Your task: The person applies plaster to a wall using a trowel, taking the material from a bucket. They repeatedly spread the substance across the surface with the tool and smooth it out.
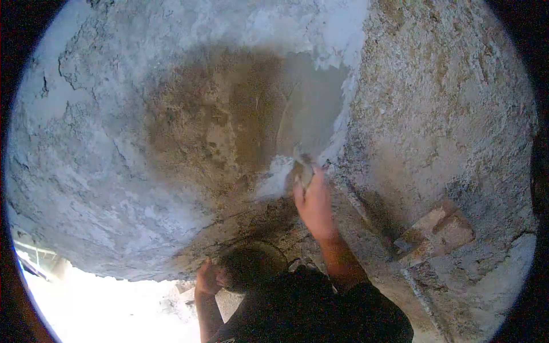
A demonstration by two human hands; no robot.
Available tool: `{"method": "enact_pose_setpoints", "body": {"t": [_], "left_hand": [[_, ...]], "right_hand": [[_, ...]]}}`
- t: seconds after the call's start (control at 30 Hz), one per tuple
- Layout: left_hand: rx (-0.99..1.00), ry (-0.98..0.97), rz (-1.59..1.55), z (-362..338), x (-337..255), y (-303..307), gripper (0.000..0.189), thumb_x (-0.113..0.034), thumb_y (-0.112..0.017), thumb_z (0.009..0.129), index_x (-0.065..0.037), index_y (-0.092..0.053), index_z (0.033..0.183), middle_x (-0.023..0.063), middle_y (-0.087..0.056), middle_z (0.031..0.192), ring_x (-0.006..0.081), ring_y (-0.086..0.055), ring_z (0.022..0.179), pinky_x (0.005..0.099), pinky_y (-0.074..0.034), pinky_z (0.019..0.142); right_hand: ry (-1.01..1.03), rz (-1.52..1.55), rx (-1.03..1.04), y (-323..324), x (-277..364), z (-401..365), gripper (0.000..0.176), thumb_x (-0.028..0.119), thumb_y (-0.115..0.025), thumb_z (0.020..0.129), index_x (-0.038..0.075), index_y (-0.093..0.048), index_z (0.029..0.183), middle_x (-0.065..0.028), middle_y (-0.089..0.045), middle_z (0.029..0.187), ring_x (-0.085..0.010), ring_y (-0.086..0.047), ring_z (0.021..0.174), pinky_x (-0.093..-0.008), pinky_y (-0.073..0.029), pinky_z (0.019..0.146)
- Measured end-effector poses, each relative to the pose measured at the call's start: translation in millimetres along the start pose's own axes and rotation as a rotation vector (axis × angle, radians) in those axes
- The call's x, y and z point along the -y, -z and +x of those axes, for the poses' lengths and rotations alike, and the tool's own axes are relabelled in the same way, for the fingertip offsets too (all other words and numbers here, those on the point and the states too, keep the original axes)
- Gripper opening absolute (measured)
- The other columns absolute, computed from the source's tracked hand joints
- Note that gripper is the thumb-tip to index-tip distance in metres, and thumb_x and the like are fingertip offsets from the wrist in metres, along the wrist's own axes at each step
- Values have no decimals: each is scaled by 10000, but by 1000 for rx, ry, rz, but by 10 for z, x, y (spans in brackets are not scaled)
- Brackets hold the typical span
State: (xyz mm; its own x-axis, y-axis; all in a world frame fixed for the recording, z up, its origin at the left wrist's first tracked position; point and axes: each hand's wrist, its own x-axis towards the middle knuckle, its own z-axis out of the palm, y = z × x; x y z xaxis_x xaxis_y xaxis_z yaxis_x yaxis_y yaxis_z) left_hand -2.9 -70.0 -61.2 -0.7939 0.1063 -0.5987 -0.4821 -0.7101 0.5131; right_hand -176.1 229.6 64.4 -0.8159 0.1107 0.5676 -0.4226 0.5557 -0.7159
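Note:
My right hand [315, 203] is closed around the handle of a trowel [303, 162], held up against the wall. Its blade is hard to separate from the smooth grey wet plaster [320, 97] in front of it. Lower down, my left hand [210, 278] grips the side of a round dark bowl [253, 267] close to my body. What the bowl contains is too dark to make out. Left of the smooth plaster lies a brown, damp-looking rough patch [200, 120].
Rough grey wall [91, 148] surrounds the patch, with coarser wall [423, 103] on the right. A pipe-like rod [366, 214] runs down at lower right, past a block-like brownish piece [440, 231]. Bright light shows at lower left.

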Motion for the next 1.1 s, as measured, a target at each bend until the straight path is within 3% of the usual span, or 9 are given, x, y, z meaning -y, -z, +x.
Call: {"method": "enact_pose_setpoints", "body": {"t": [0.13, 0.2, 0.33, 0.43, 0.7, 0.87, 0.93, 1.03, 1.1], "left_hand": [[99, -34, -22, -57, -19, -127, 474, -540, -459, 755, -82, -513, 644, 8, -411, 474, 141, -366, 399, 240, -236, 369], [46, -47, -12, -75, -20, -178, 463, -540, -463, 752, -93, -507, 637, 12, -413, 473, 146, -369, 400, 243, -239, 369], [173, 61, -115, 7, -13, -18, 448, -540, -468, 745, -108, -502, 630, 23, -431, 481, 153, -380, 405, 258, -249, 369], [197, -97, 134, -56, -9, -97, 484, -557, -436, 755, -86, -530, 689, 27, -450, 500, 150, -388, 408, 259, -259, 373], [138, 40, 3, 9, 10, -43, 464, -537, -430, 774, -85, -491, 686, 15, -398, 520, 161, -402, 461, 269, -279, 401], [241, 55, -102, -42, -10, 3, 438, -512, -429, 791, -88, -501, 708, -1, -361, 508, 152, -356, 453, 260, -277, 404], [79, 7, -116, -131, -25, -143, 432, -502, -430, 796, -85, -503, 707, 8, -382, 514, 170, -382, 442, 285, -314, 394], [54, -98, 85, -153, -3, -155, 505, -534, -404, 793, -78, -473, 587, 48, -473, 531, 146, -420, 441, 236, -270, 378], [88, -20, 14, -4, 24, 55, 492, -518, -406, 800, -72, -493, 612, 52, -481, 537, 155, -429, 450, 243, -287, 378]], "right_hand": [[-123, -151, 232, -232, 39, -405, 448, 107, -560, 725, -53, -356, 1091, -249, -480, 878, -404, -509, 766, -419, -430, 626], [225, -146, 112, -307, -146, -680, 473, 76, -588, 701, -47, -352, 1093, -240, -483, 867, -390, -515, 752, -407, -429, 606], [110, -15, 156, -332, -391, -1039, 453, 87, -596, 719, -32, -363, 1089, -223, -490, 867, -371, -516, 746, -403, -425, 621], [-5, -30, 43, -193, -301, -843, 446, 248, -532, 791, -76, -398, 1066, -256, -501, 895, -387, -521, 802, -412, -425, 680], [44, -228, 18, -52, -410, -309, 339, 167, -542, 775, -4, -420, 1041, -174, -525, 829, -309, -547, 725, -373, -439, 606], [-393, 4, 203, -44, -533, -820, 328, 188, -534, 785, 5, -424, 1033, -123, -540, 793, -231, -555, 684, -318, -434, 576], [-215, -93, 87, -138, -781, -1022, 441, 170, -548, 784, -75, -358, 1098, -241, -473, 948, -364, -504, 854, -409, -416, 715], [-65, -99, -95, -84, -608, -813, 431, 178, -540, 795, -86, -356, 1082, -242, -461, 993, -333, -493, 904, -378, -398, 776], [49, 36, -251, -45, -358, -428, 427, 196, -557, 776, -56, -375, 1068, -197, -520, 810, -331, -528, 737, -382, -423, 672]]}}
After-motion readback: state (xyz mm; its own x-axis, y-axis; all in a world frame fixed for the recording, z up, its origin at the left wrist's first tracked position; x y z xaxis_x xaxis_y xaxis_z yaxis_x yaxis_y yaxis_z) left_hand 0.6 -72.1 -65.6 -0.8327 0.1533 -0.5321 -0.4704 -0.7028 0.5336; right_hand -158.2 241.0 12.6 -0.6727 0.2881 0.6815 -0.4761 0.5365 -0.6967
